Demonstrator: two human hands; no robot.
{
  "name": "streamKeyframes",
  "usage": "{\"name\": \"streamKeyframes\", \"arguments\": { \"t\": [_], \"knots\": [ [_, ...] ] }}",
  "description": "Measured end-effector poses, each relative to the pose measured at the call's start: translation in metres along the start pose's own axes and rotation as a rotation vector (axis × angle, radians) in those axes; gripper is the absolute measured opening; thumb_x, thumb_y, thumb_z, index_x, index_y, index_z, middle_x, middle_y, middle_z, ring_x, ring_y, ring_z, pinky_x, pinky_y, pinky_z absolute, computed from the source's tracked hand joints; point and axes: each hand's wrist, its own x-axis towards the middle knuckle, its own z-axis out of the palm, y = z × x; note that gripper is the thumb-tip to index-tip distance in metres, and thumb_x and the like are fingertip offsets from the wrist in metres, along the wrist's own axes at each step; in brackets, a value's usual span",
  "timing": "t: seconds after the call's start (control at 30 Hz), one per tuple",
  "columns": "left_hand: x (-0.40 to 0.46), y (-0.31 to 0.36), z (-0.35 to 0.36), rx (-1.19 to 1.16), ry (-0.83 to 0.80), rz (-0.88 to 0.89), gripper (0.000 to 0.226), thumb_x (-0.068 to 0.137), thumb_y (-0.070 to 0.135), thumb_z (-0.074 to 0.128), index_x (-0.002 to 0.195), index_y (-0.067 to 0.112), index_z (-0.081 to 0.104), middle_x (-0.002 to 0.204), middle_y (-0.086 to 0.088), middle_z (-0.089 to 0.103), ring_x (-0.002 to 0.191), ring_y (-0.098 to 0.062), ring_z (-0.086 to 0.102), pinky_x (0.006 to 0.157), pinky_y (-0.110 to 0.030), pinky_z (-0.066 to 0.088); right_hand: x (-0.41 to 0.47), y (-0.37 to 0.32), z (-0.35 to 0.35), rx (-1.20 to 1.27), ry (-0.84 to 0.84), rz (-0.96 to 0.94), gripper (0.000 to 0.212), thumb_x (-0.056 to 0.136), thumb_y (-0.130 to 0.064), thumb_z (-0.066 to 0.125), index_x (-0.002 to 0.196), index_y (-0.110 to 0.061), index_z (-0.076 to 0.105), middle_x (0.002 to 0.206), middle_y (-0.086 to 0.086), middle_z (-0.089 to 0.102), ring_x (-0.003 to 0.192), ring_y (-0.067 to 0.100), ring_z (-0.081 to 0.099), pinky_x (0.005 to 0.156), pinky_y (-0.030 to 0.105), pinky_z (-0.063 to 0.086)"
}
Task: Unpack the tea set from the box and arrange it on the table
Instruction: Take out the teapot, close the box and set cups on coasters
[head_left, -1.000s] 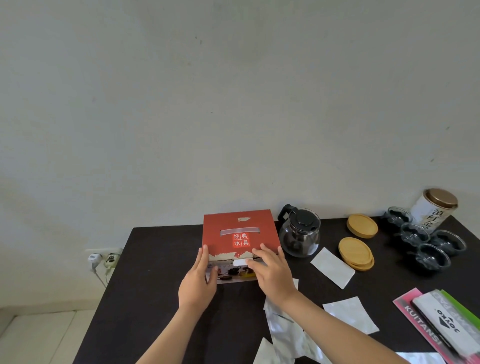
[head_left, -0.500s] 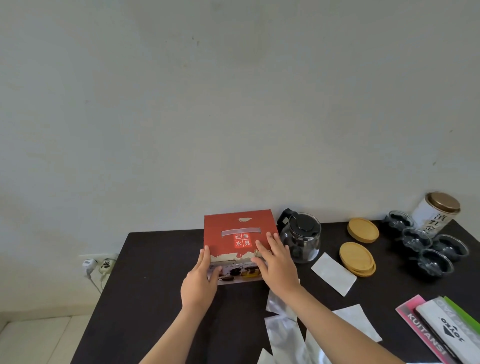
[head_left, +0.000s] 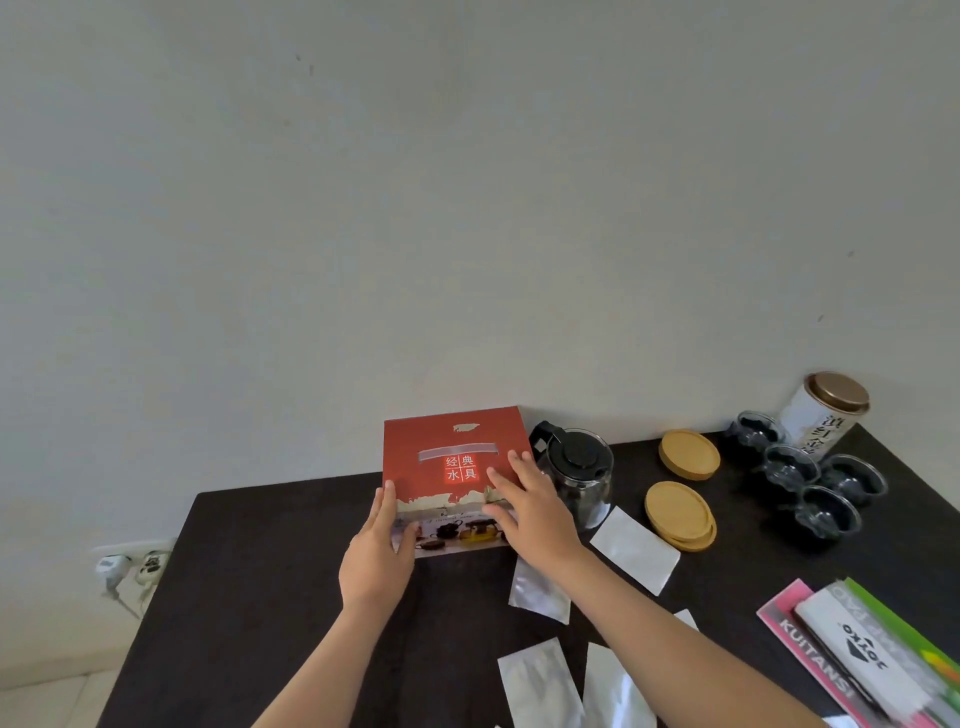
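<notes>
The red box (head_left: 457, 478) lies closed on the dark surface (head_left: 270, 561) near its far edge, just beside the glass teapot (head_left: 576, 480). It looks like light, stiff card, probably easy to dent and emptied by now; best taken by its two side edges. The left hand (head_left: 376, 558) rests flat against the box's left edge, fingers straight; the right hand (head_left: 530, 506) lies spread on the lid, gripping nothing. The lid reads 经典水具. Further right, a pink book (head_left: 810, 660) reads KUITANSI.
</notes>
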Motion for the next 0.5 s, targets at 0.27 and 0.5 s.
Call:
{"name": "streamKeyframes", "arguments": {
  "t": [0.27, 0.5],
  "knots": [
    [-0.032, 0.033, 0.03, 0.154, 0.14, -0.117, 0.097, 0.083, 0.039, 0.065, 0.149, 0.007, 0.001, 0.156, -0.023, -0.002, 0.14, -0.041, 0.018, 0.11, -0.061, 0.014, -0.064, 0.03, 0.025, -0.098, 0.089, -0.004, 0.073, 0.091, -0.047, 0.051, 0.151, -0.02, 0.019, 0.16, 0.008, 0.017, 0.147, 0.026, 0.015, 0.11, 0.049, 0.018],
    [-0.067, 0.083, 0.086, 0.168, 0.072, 0.065, 0.073, 0.075, 0.029, 0.071, 0.136, 0.004, 0.04, 0.15, -0.022, 0.027, 0.131, -0.045, 0.033, 0.104, -0.065, 0.024, -0.115, 0.099, 0.012, -0.074, 0.011, 0.154, 0.058, 0.095, -0.036, 0.045, 0.149, -0.018, 0.031, 0.159, 0.007, 0.018, 0.148, 0.027, 0.011, 0.115, 0.056, 0.007]
  ]
}}
